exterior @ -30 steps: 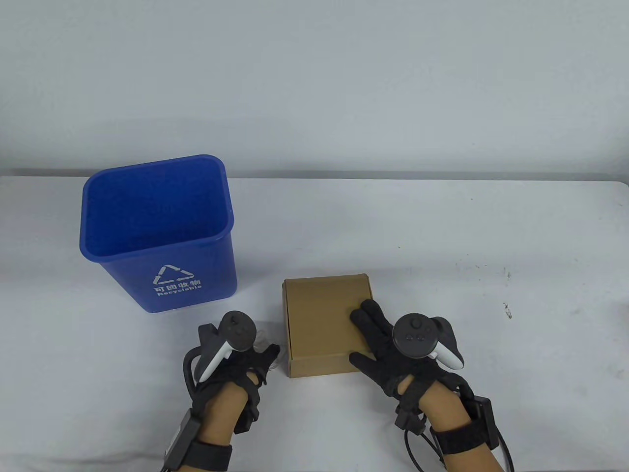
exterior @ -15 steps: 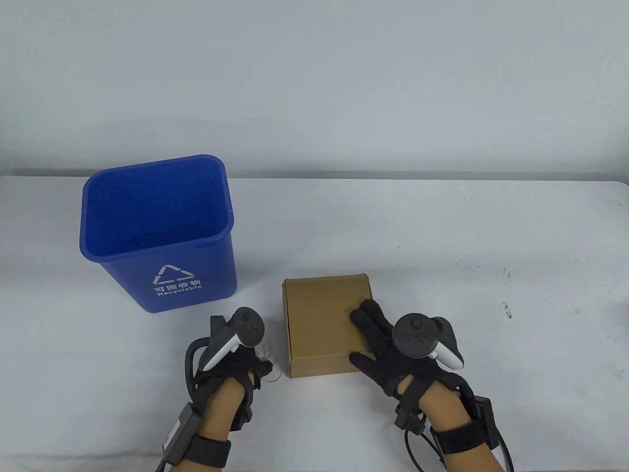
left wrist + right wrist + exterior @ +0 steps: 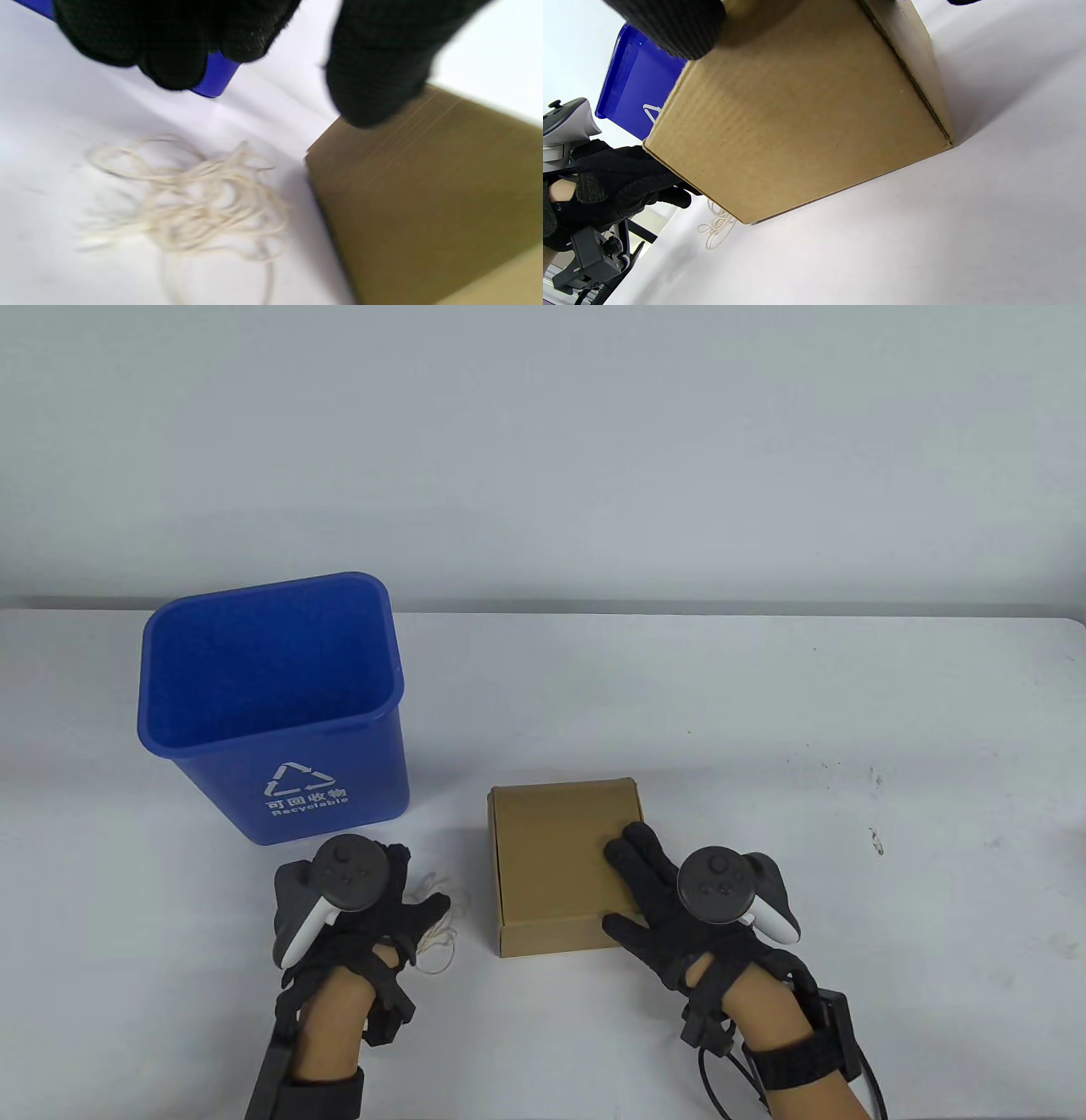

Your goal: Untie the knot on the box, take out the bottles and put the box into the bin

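Cardboard box [image 3: 564, 865], brown and closed with its lid flat, sits on the white bench [image 3: 764, 814] just right of the blue bin [image 3: 280, 704]. No string is around it; a loose tangle of pale string [image 3: 191, 199] lies on the bench between the box and the left hand [image 3: 365, 908]. What the box contains cannot be seen. The bin stands upright with a white recycling mark on its front, and its visible inside shows only blue walls. The right hand [image 3: 679, 908] rests on the box's near right corner, its fingers [image 3: 632, 848] straight and flat on the lid and the thumb spread toward the front edge, gripping nothing. The left hand hovers just above the bench over the string, fingers spread and relaxed, holding nothing; in the left wrist view its fingertips hang clear of the string. A few dark specks mark the bench at far right.
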A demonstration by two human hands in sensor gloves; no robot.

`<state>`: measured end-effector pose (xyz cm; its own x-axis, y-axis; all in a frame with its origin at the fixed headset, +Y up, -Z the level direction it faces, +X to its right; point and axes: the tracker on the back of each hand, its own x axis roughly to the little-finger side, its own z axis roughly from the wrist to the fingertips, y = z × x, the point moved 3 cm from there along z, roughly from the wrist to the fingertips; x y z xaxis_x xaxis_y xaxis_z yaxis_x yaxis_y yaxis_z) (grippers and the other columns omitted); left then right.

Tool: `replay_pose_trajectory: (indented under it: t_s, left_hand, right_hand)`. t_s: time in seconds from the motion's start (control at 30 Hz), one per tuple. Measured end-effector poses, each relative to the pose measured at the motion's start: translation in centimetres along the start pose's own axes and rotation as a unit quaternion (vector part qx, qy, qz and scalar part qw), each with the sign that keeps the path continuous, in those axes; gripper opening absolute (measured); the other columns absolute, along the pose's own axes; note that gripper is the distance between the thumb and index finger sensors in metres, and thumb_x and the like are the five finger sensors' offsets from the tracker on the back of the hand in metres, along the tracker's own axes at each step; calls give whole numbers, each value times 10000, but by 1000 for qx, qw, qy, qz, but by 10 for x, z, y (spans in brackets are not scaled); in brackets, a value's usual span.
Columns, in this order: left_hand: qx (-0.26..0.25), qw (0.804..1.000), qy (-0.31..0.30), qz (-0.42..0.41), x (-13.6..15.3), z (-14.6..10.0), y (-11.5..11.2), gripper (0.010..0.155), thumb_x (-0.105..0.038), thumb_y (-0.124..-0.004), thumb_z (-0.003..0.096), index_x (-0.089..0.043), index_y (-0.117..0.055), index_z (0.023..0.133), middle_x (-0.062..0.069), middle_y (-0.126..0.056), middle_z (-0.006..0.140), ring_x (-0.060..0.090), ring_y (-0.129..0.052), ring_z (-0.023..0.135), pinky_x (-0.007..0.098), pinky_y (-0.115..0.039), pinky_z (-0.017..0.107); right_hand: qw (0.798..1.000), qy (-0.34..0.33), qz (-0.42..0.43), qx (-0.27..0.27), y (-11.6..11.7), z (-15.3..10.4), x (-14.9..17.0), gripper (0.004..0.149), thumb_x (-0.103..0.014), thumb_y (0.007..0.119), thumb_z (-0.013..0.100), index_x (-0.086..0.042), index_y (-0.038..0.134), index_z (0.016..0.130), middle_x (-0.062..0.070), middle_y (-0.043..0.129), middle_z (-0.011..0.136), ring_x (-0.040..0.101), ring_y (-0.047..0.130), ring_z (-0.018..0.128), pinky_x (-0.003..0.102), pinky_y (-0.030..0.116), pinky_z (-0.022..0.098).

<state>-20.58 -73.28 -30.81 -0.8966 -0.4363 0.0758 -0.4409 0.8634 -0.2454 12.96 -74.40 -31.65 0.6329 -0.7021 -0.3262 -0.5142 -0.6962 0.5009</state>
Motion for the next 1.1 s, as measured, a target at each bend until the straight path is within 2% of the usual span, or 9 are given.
replay_pose_trajectory:
  t_s: [0.07,0.13,0.2,0.27,0.5,0.7,0.87,1.1]
  left_hand:
    - [67,996,23,59,0,5,-16,1111,-630,-858,381,-12,-333,1141,266,-215,1137,517,-537,950,604,-574,661]
    - [139,984,50,103,2,13,-39,1160,-625,-886,356,-19,-283,1139,256,-139,1134,528,-443,984,618,-512,691]
    - [161,975,54,145,0,19,-50,1157,-604,-916,349,-65,-268,1141,219,-128,1139,509,-351,963,607,-460,707]
    - [142,974,45,169,-4,21,-48,1137,-608,-910,344,-79,-294,1140,211,-163,1144,498,-395,960,601,-487,708]
    - [80,985,40,150,-10,21,-38,873,-478,-956,385,-148,-549,1084,121,-420,1141,440,-598,932,578,-614,673]
    - [6,984,45,173,-12,23,-27,585,-413,-983,390,-227,-811,918,32,-711,1030,359,-798,846,544,-727,622]
    - [-29,977,27,211,-23,21,-25,401,-369,-998,394,-276,-931,779,-39,-874,910,307,-911,766,516,-798,577]
    - [-39,978,1,206,-27,19,-26,344,-350,-1027,386,-274,-978,718,-45,-930,852,309,-929,755,526,-801,580]
  right_hand:
    - [1000,0,-1,1,0,0,0,775,-504,608,525,-250,100,1053,-30,-139,1045,623,252,966,708,364,646]
    - [1000,1,-1,1,0,0,0,775,-503,608,526,-249,99,1052,-28,-139,1044,625,252,965,708,363,646]
    - [1000,1,-2,1,0,0,0,776,-504,608,526,-248,98,1053,-29,-139,1045,626,252,964,708,363,646]
    - [1000,2,-2,1,1,0,-1,775,-504,608,526,-249,99,1052,-28,-140,1044,625,252,964,708,364,646]
    - [1000,2,-4,3,1,0,-1,775,-503,608,526,-248,99,1052,-27,-140,1045,624,253,965,708,364,646]
    - [1000,2,-4,3,1,0,-1,775,-504,607,526,-249,99,1052,-26,-139,1045,629,256,962,707,364,646]
    - [1000,2,-4,3,1,0,-1,775,-504,607,526,-248,99,1052,-27,-138,1045,625,255,964,707,365,646]
    - [1000,2,-6,6,2,0,-2,779,-504,607,525,-246,94,1051,-22,-142,1043,628,255,962,707,365,646]
